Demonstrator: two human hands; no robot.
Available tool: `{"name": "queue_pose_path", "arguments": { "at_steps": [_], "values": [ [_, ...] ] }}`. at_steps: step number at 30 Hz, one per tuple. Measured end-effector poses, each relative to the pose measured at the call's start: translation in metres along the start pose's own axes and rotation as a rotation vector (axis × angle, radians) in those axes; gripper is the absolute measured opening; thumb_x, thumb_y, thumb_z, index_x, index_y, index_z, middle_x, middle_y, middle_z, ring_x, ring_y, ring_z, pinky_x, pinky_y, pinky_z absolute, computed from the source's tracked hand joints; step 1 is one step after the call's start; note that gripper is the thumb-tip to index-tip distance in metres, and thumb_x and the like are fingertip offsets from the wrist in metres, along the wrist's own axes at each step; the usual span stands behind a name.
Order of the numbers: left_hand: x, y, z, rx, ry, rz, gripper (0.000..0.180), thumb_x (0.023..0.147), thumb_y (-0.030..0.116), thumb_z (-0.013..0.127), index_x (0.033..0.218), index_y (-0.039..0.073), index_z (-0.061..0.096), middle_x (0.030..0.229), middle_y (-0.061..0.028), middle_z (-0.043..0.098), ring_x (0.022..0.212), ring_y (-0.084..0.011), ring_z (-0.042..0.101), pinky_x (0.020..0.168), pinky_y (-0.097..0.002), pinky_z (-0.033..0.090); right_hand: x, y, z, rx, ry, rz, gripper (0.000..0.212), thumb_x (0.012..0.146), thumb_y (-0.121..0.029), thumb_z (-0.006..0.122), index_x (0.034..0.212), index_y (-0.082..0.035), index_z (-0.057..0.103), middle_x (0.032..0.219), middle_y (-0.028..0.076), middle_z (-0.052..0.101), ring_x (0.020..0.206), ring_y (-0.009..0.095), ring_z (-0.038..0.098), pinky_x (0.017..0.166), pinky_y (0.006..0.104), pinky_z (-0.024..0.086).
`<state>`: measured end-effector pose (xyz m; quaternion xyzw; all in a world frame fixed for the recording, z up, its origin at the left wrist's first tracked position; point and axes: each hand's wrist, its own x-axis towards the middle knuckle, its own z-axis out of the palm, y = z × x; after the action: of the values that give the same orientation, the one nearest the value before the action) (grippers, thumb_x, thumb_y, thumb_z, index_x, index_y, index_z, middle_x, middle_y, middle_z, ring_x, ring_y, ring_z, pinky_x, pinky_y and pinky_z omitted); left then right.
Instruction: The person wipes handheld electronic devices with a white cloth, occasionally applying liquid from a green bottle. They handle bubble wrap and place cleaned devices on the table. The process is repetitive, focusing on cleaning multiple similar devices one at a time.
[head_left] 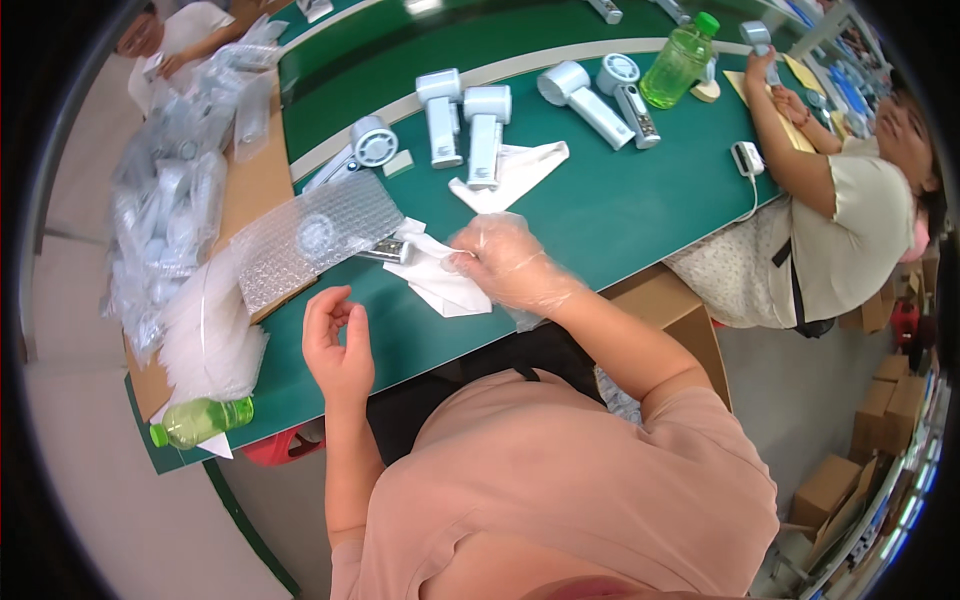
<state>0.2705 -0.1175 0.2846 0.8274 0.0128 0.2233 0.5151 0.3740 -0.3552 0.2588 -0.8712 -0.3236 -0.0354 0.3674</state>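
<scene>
my gloved right hand [510, 262] pinches the soft white cloth [440, 280] at its edge; left hand [337, 340] half curled, holding nothing. cloth's light, floppy.

White cloth [440, 280]: crumpled, flat on green table, pinched at upper edge. Bubble-wrap pouch [315, 238]: clear, holds white handheld fan, lying just left of cloth.

A white cloth [440, 280] lies on the dark green table [600, 210], near clear dotted bubble wrap [310, 240].
</scene>
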Motion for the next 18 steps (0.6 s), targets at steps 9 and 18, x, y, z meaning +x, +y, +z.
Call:
{"name": "queue_pose_path", "arguments": {
  "at_steps": [9,18],
  "values": [
    [-0.008,0.003,0.034,0.007,-0.198,-0.011,0.016,0.088,-0.004,0.064,0.104,-0.004,0.065,0.100,-0.0113,0.065,0.083,-0.0166,0.062,0.075,-0.0282,0.052,-0.035,0.027,-0.053,0.896,0.154,0.651,0.018,0.098,-0.009,0.062,0.114,-0.002,0.063,0.102,0.002,0.065,0.093,0.008,0.060,0.082,0.0255,0.052],
    [0.028,0.021,0.075,0.123,-0.372,0.224,0.021,0.085,-0.003,0.067,0.106,-0.002,0.065,0.097,-0.0145,0.066,0.081,-0.0255,0.064,0.073,-0.0328,0.052,-0.037,0.068,-0.116,-0.212,0.398,0.634,0.043,0.086,-0.007,0.070,0.128,-0.006,0.061,0.123,0.021,0.063,0.112,0.036,0.062,0.099,0.0424,0.049]
  ]
}}
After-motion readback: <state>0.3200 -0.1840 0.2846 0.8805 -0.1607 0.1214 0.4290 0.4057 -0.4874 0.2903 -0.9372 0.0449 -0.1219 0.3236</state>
